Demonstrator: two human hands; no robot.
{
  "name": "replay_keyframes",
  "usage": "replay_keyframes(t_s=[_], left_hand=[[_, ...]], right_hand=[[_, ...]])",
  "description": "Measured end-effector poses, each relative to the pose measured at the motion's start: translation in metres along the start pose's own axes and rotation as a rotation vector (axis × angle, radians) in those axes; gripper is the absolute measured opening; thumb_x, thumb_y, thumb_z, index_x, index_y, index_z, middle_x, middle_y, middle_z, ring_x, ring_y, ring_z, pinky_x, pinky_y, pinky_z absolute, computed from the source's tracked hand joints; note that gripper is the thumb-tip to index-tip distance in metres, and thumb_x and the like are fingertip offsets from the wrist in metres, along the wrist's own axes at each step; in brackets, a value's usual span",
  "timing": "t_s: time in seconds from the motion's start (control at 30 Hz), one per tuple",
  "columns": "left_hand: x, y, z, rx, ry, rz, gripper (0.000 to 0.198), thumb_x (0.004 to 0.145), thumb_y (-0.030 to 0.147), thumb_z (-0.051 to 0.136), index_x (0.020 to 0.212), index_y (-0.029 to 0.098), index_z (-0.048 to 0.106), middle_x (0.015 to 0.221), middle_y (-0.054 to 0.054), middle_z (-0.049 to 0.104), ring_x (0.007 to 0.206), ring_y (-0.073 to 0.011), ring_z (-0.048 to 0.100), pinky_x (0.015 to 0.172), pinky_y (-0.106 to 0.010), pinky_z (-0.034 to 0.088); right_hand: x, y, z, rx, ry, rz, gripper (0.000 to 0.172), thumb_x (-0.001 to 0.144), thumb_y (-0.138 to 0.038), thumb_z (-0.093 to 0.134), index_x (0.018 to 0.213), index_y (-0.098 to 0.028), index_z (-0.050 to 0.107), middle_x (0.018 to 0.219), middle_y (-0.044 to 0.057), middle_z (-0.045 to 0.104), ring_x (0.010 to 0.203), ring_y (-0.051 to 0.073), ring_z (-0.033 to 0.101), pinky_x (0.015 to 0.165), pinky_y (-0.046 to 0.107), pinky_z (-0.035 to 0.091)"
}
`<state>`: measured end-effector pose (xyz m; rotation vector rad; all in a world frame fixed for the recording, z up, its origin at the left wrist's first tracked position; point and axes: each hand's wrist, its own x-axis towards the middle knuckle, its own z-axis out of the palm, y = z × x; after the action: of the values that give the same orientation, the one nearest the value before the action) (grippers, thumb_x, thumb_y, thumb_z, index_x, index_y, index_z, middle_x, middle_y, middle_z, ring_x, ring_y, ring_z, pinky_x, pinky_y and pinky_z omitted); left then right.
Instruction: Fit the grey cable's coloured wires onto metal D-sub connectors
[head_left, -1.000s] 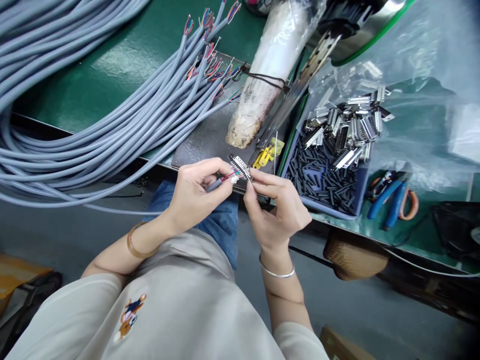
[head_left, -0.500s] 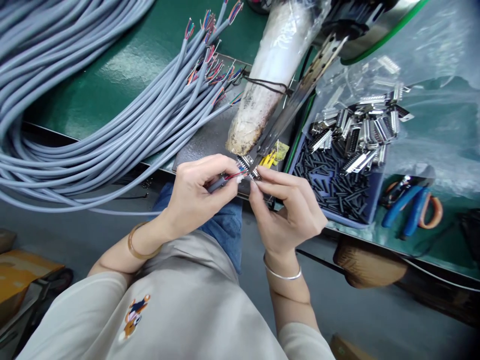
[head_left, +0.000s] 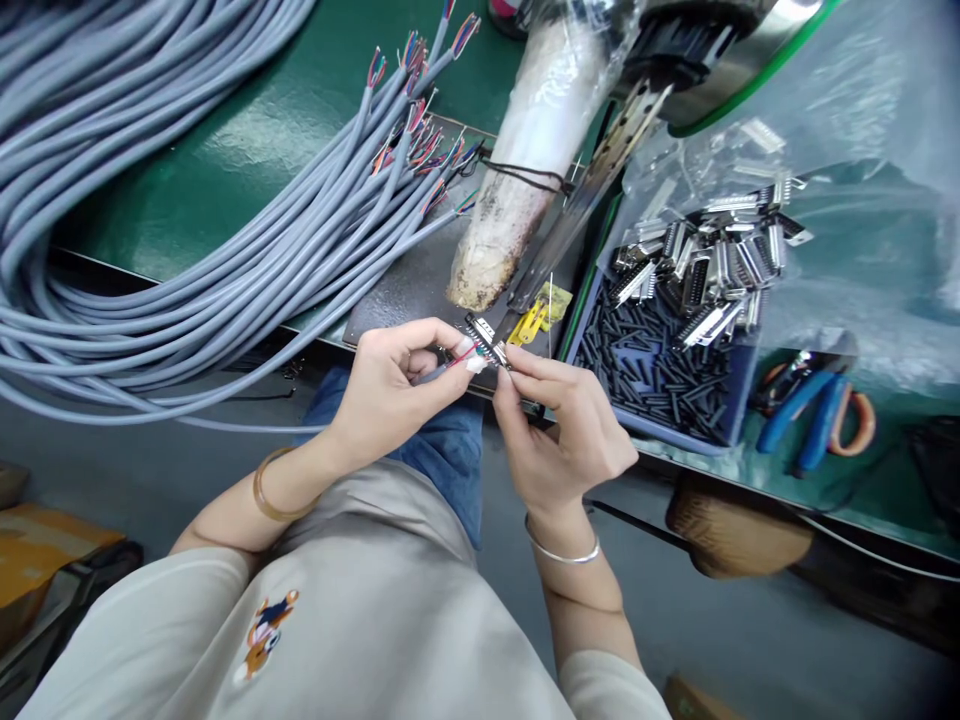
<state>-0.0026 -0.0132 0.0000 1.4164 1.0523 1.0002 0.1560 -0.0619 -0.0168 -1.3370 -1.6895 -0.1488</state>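
My left hand (head_left: pixel 390 385) pinches the stripped end of a grey cable (head_left: pixel 431 373), whose coloured wires fan out at the fingertips. My right hand (head_left: pixel 562 425) pinches a small metal connector (head_left: pixel 486 340) that meets those wires. Both hands hover just in front of the bench edge, over my lap. A blue tray (head_left: pixel 731 395) of black sleeve pieces lies right of my right hand, with a pile of metal connectors (head_left: pixel 705 265) spilling from a clear plastic bag onto it.
A thick bundle of grey cables (head_left: pixel 187 230) with stripped coloured ends covers the green bench (head_left: pixel 225 160) at left. A wrapped, stained cylinder (head_left: pixel 525 170) and a metal bar (head_left: pixel 585 195) slant down behind my hands. Blue and orange-handled cutters (head_left: pixel 814 420) lie at right. A yellow clip (head_left: pixel 529 322) sits nearby.
My hands have kept their pinch and shifted only slightly; the connector has come a little away from the metal bar. The view has swung slightly.
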Motion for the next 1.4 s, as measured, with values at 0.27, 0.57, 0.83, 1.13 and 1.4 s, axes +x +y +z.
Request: replay_keyframes(t_s=[0.27, 0.57, 0.83, 1.13, 1.4], left_hand=[[-0.001, -0.005, 0.003, 0.182, 0.087, 0.321, 0.005, 0.085, 0.013, 0.069, 0.082, 0.015, 0.071, 0.078, -0.002, 0.073, 0.058, -0.0067, 0.053, 0.055, -0.021, 0.042], [0.002, -0.003, 0.001, 0.22, 0.11, 0.371, 0.005, 0.086, 0.012, 0.069, 0.084, 0.015, 0.071, 0.082, -0.003, 0.075, 0.061, -0.0076, 0.057, 0.058, -0.021, 0.044], [0.002, -0.002, 0.0, 0.222, 0.048, 0.303, 0.006, 0.087, 0.015, 0.068, 0.081, 0.015, 0.07, 0.078, -0.003, 0.074, 0.058, -0.0072, 0.054, 0.053, -0.021, 0.041], [-0.006, 0.003, -0.005, -0.26, -0.258, -0.211, 0.024, 0.08, 0.033, 0.083, 0.078, 0.015, 0.066, 0.05, 0.007, 0.048, 0.04, -0.0027, 0.032, 0.036, -0.019, 0.022], [-0.026, 0.012, -0.012, -0.411, -0.307, -0.153, 0.024, 0.082, 0.025, 0.081, 0.096, 0.017, 0.065, 0.088, -0.001, 0.069, 0.051, -0.0014, 0.048, 0.047, -0.015, 0.042]], right_hand=[[0.0, 0.001, 0.002, 0.04, -0.002, 0.009, 0.019, 0.085, -0.009, 0.075, 0.094, -0.024, 0.066, 0.105, 0.003, 0.08, 0.091, 0.017, 0.078, 0.081, 0.03, 0.064], [0.008, 0.001, 0.005, 0.052, 0.012, 0.01, 0.02, 0.083, -0.009, 0.078, 0.092, -0.023, 0.067, 0.103, 0.003, 0.08, 0.088, 0.016, 0.077, 0.078, 0.03, 0.064], [0.006, 0.001, 0.002, -0.074, -0.01, -0.127, 0.019, 0.084, -0.012, 0.078, 0.092, -0.023, 0.065, 0.104, 0.004, 0.081, 0.085, 0.016, 0.079, 0.075, 0.025, 0.065], [-0.019, 0.016, -0.015, 0.224, -0.029, -0.091, 0.015, 0.09, -0.015, 0.066, 0.085, -0.023, 0.054, 0.116, 0.006, 0.079, 0.074, 0.016, 0.079, 0.057, 0.024, 0.062], [-0.025, 0.004, -0.013, 0.302, -0.024, 0.04, 0.012, 0.089, -0.016, 0.067, 0.092, -0.022, 0.057, 0.082, -0.001, 0.073, 0.068, 0.013, 0.071, 0.057, 0.023, 0.055]])
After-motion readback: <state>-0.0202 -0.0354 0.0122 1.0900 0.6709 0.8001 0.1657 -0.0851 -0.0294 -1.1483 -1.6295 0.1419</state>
